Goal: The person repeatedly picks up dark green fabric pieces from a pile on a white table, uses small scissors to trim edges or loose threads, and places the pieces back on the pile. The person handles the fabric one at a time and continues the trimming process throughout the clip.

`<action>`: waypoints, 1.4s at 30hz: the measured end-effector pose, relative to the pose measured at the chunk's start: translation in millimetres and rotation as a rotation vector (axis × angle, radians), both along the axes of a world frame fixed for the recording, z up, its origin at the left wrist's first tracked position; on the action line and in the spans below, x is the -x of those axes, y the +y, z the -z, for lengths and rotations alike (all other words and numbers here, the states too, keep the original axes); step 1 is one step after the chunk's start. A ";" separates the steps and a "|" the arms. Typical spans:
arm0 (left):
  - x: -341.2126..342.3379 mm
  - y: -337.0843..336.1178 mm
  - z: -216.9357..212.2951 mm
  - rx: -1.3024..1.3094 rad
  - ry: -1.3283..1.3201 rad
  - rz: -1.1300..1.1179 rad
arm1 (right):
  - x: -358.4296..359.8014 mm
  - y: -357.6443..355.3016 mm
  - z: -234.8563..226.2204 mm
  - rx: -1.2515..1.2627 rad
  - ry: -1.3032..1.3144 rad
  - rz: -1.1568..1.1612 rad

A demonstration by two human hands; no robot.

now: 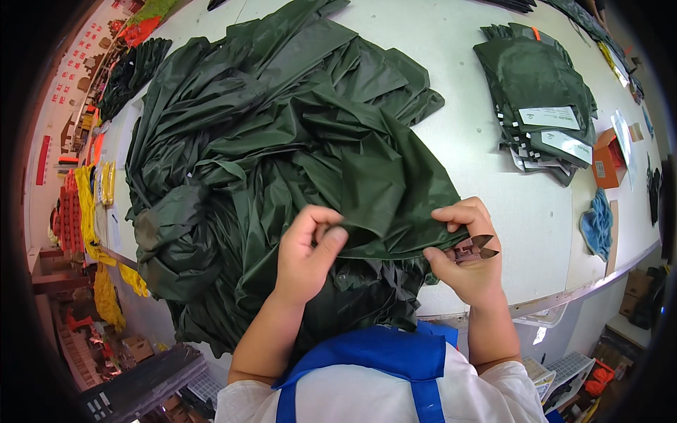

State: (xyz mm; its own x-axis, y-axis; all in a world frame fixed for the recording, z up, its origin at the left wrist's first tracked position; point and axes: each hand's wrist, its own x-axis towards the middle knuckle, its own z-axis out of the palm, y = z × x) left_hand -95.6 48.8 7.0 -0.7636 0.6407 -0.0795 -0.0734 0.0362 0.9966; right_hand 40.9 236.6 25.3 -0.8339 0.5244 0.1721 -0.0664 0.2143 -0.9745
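A big heap of dark green, slightly shiny fabric (282, 141) covers the left and middle of the table and hangs over its near edge. My left hand (307, 254) is closed at the heap's near side, its curled fingers on a fold of the fabric. My right hand (469, 271) pinches the fabric's right corner between thumb and fingers. Tucked in that same palm is a small pair of metal thread snips (474, 249), with the blades pointing right. Between the two hands the hem runs fairly straight.
Folded dark green packs (539, 77) with white labels lie stacked at the far right of the white table (522, 211). Near its right edge are an orange box (608, 158) and a blue cloth (597, 224). Yellow and red goods (84, 211) hang at the left.
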 end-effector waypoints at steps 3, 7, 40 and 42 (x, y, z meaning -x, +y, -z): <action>-2.9 8.8 -9.5 -0.240 -0.229 -0.238 | -5.4 -0.1 4.2 0.055 0.012 0.038; -5.2 11.0 -26.1 -0.362 -0.343 -0.245 | -12.0 1.4 12.4 -0.001 0.034 0.055; -34.8 3.6 -14.1 -0.228 -0.395 0.015 | 16.2 -52.5 22.6 0.368 0.004 -0.098; -35.1 4.0 -15.1 -0.227 -0.414 -0.001 | 14.6 -53.9 21.0 0.497 0.035 -0.057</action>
